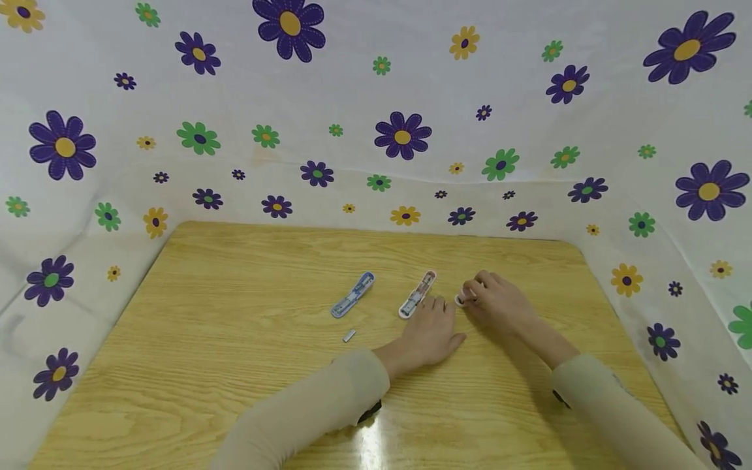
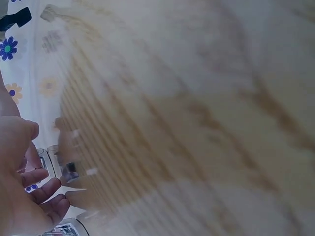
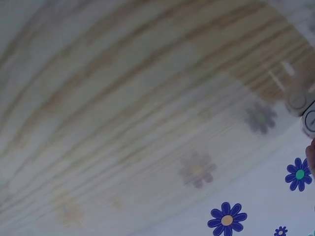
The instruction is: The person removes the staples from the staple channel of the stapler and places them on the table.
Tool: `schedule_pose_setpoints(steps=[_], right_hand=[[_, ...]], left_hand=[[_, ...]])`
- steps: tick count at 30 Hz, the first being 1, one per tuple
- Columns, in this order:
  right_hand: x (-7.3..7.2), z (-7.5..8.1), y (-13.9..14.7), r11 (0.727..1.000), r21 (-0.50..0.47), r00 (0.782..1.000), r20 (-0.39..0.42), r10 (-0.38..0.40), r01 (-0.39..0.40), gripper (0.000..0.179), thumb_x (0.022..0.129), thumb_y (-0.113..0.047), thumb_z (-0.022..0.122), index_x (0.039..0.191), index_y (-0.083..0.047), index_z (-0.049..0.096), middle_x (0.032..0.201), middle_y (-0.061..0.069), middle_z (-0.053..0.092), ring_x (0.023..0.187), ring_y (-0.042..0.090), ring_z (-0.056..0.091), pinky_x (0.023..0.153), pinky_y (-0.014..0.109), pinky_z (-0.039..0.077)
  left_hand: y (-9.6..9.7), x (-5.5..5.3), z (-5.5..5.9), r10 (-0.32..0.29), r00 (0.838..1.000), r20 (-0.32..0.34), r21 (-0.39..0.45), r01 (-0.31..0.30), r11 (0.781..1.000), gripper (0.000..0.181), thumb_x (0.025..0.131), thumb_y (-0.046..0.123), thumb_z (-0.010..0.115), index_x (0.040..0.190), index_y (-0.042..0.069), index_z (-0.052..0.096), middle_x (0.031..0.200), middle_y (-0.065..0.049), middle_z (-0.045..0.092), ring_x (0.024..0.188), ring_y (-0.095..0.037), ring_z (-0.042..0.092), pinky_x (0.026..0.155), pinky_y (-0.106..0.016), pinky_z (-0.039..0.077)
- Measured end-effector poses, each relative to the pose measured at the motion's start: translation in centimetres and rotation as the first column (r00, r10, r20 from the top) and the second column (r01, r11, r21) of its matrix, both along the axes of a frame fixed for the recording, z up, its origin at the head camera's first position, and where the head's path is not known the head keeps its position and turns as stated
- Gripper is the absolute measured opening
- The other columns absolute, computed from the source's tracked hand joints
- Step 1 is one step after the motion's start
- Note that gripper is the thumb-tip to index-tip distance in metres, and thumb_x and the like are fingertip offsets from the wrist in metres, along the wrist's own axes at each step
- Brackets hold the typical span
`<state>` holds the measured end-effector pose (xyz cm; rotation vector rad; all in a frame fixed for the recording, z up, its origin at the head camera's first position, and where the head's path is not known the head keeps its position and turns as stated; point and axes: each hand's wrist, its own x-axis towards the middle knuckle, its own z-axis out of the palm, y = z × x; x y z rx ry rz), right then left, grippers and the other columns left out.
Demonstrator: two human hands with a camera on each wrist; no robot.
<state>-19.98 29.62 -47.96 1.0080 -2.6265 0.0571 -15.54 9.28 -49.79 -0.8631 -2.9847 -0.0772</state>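
Note:
In the head view my left hand (image 1: 433, 333) lies low over the table, its fingers loosely bent beside a slim, round-ended case with a pale pink edge (image 1: 411, 303). That case lies lengthwise, with small parts showing inside. The left wrist view shows the hand (image 2: 32, 191) with a white-edged case (image 2: 69, 228) close to its fingertips. To the right, my right hand (image 1: 499, 301) pinches a small white round-ended thing (image 1: 459, 300), mostly hidden by the fingers. Its end bears a ring mark (image 3: 310, 121) in the right wrist view.
A similar slim case with a blue edge (image 1: 352, 295) lies left of the pink-edged one. A small silvery bar (image 1: 349, 335) lies nearer the front. The wooden table (image 1: 235, 307) is bordered by a flower-printed white cloth (image 1: 329, 104) at the back and sides.

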Motion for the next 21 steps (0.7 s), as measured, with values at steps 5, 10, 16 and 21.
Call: schedule_pose_setpoints(steps=[5, 10, 16, 21], right_hand=[[0.1, 0.0, 0.9, 0.991, 0.009, 0.989, -0.048, 0.137, -0.137, 0.031, 0.082, -0.009, 0.089, 0.106, -0.011, 0.070, 0.099, 0.006, 0.065, 0.085, 0.021, 0.065, 0.073, 0.037, 0.059], [1.2, 0.0, 1.7, 0.976, 0.032, 0.974, -0.060, 0.218, -0.216, 0.033, 0.080, -0.012, 0.090, 0.107, -0.012, 0.071, 0.102, 0.004, 0.067, 0.088, 0.020, 0.066, 0.076, 0.036, 0.060], [2.7, -0.1, 2.2, 0.964, 0.033, 0.961, -0.076, 0.265, -0.263, 0.037, 0.078, -0.015, 0.091, 0.109, -0.012, 0.071, 0.104, 0.005, 0.069, 0.090, 0.020, 0.068, 0.077, 0.035, 0.062], [3.5, -0.1, 2.4, 0.972, -0.004, 0.970, -0.061, 0.233, -0.234, 0.034, 0.080, -0.021, 0.089, 0.109, -0.012, 0.072, 0.107, 0.006, 0.071, 0.092, 0.021, 0.071, 0.077, 0.037, 0.063]], left_hand=[[-0.1, 0.0, 0.0, -0.013, 1.000, 0.000, -0.008, 0.013, 1.000, 0.056, 0.104, 0.062, 0.053, 0.128, 0.012, 0.061, 0.120, -0.003, 0.064, 0.115, -0.018, 0.060, 0.100, -0.033, 0.051], [-0.1, 0.2, 0.0, -0.021, 1.000, 0.012, -0.022, 0.021, 1.000, 0.058, 0.104, 0.064, 0.052, 0.132, 0.014, 0.060, 0.127, -0.004, 0.064, 0.122, -0.019, 0.059, 0.106, -0.034, 0.051], [0.3, 0.3, 0.0, -0.045, 0.996, 0.078, -0.026, 0.047, 0.999, 0.066, 0.104, 0.066, 0.048, 0.152, 0.020, 0.051, 0.161, -0.010, 0.047, 0.155, -0.028, 0.042, 0.125, -0.044, 0.040], [0.8, 0.7, 0.3, -0.056, 0.989, 0.136, -0.045, 0.063, 0.997, 0.071, 0.107, 0.065, 0.042, 0.165, 0.025, 0.036, 0.173, -0.008, 0.032, 0.163, -0.027, 0.029, 0.130, -0.046, 0.032]])
